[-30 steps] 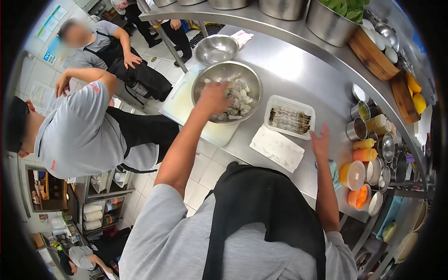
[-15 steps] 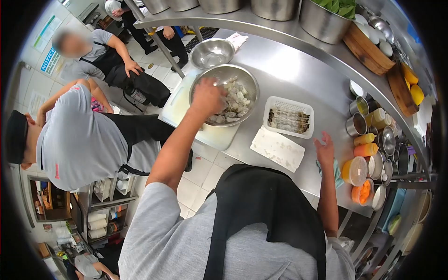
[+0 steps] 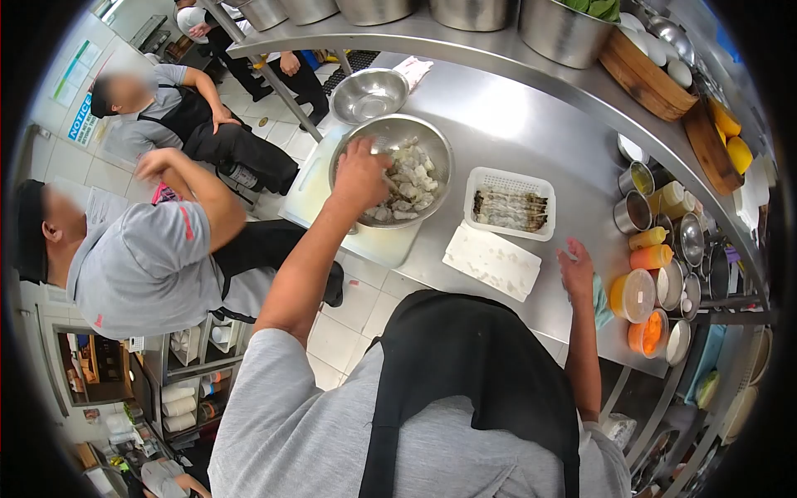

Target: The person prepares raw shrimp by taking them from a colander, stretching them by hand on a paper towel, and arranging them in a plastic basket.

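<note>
Raw shrimp (image 3: 411, 187) lie in a large steel bowl (image 3: 446, 149), which rests partly on a white cutting board (image 3: 311, 187). Over the left part of that bowl, my left hand (image 3: 362, 176) reaches in with its fingers bent down at the shrimp; the fingertips are partly hidden, so any hold is unclear. My right hand (image 3: 576, 270) hovers at the right, empty, fingers apart and slightly curled, near a green cloth (image 3: 601, 300). Between the hands stands a white basket (image 3: 510, 178) with a row of straightened shrimp (image 3: 509, 210). A white lid or tray (image 3: 491, 261) with wet spots lies in front of it.
A smaller steel bowl (image 3: 369, 95) sits behind the large one. Sauce bottles (image 3: 650, 257) and tubs (image 3: 633, 296) line the counter's right side. A steel shelf (image 3: 465, 41) with pots crosses above the back. Two co-workers (image 3: 149, 266) (image 3: 178, 112) stand at the left.
My left hand stays over the bowl, its position among the shrimp slightly shifted. My right hand has moved a little lower. The nearer co-worker's arm has risen and bent.
</note>
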Demonstrator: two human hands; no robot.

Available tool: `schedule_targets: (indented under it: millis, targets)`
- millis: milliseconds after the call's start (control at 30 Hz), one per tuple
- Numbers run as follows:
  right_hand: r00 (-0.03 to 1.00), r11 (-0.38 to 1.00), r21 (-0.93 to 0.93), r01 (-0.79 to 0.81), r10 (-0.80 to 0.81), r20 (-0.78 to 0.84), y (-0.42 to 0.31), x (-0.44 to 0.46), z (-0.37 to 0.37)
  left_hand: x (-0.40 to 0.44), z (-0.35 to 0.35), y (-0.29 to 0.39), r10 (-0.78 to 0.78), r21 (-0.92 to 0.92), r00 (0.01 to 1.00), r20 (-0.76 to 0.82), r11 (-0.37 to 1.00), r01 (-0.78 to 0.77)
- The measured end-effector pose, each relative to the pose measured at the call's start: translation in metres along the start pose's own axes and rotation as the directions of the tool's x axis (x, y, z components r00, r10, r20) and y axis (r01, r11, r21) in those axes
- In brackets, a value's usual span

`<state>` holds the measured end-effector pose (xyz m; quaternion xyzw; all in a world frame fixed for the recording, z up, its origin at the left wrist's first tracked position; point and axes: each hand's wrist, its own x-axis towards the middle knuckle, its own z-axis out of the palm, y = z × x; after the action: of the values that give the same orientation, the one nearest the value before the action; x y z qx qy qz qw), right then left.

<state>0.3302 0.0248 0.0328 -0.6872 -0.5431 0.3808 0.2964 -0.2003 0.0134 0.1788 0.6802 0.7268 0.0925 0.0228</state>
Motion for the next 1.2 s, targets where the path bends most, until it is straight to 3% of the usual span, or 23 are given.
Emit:
schedule_targets:
  millis: [100,200,300,400,500,600,700,733,767,833,900,1000,1133,1200]
  targets:
    - [1.0,1.0,-0.008,0.027,-0.027,-0.004,0.015,0.005,0.004,-0.008,0.01,0.013,0.059,0.066,0.993,0.1,0.996,-0.066]
    - [0.999,0.999,0.036,0.0,-0.001,0.033,0.012,0.002,0.003,-0.012,0.019,0.009,0.134,0.074,0.989,-0.064,0.989,-0.13]
    - [0.995,1.0,0.02,-0.008,0.006,0.102,0.001,0.0,0.001,-0.011,0.018,0.001,0.115,0.07,0.993,0.011,0.991,-0.116]
    - [0.993,1.0,0.0,-0.018,0.017,0.119,-0.005,-0.001,0.001,-0.014,0.017,-0.006,0.139,0.059,0.99,-0.012,0.989,-0.138]
    - [0.991,0.996,-0.034,0.084,-0.08,0.108,-0.006,0.001,0.004,-0.016,0.017,-0.005,0.16,0.08,0.987,-0.009,0.984,-0.159]
    - [0.99,0.999,-0.021,0.037,-0.034,0.139,-0.015,0.001,0.001,-0.017,0.006,-0.002,0.095,-0.066,0.991,-0.091,0.993,-0.101]
    - [0.99,0.997,-0.048,0.057,-0.05,0.129,-0.014,0.002,0.0,-0.007,0.012,-0.026,-0.016,-0.452,0.973,-0.231,0.887,-0.093]
    - [0.989,0.998,-0.036,0.059,-0.053,0.136,-0.021,-0.003,-0.002,0.0,0.008,-0.034,0.061,-0.417,0.944,-0.325,0.886,-0.201]
    - [0.988,0.998,-0.023,0.062,-0.058,0.144,-0.028,-0.007,-0.003,0.0,0.008,-0.039,-0.041,-0.624,0.972,-0.232,0.773,-0.116]
    - [0.982,0.994,-0.013,0.111,-0.107,0.158,-0.03,-0.006,-0.001,0.0,-0.014,-0.032,-0.171,-0.902,0.985,0.018,0.422,0.089]
    - [0.968,0.981,-0.018,0.191,-0.186,0.166,-0.018,-0.003,0.003,-0.002,-0.034,-0.013,-0.122,-0.908,0.992,-0.025,0.417,0.029]
    - [0.938,0.96,-0.014,0.28,-0.27,0.219,-0.066,-0.028,0.004,-0.008,-0.058,0.025,-0.006,-0.942,1.0,-0.003,0.336,-0.001]
    - [0.858,0.893,0.305,0.33,-0.419,0.298,-0.151,-0.067,0.018,-0.017,-0.05,0.112,0.109,-0.997,0.992,0.064,0.056,0.058]
    - [0.836,0.836,0.449,0.316,-0.469,0.285,-0.17,-0.075,0.032,-0.026,-0.027,0.159,0.134,-0.967,0.972,0.193,-0.139,0.211]
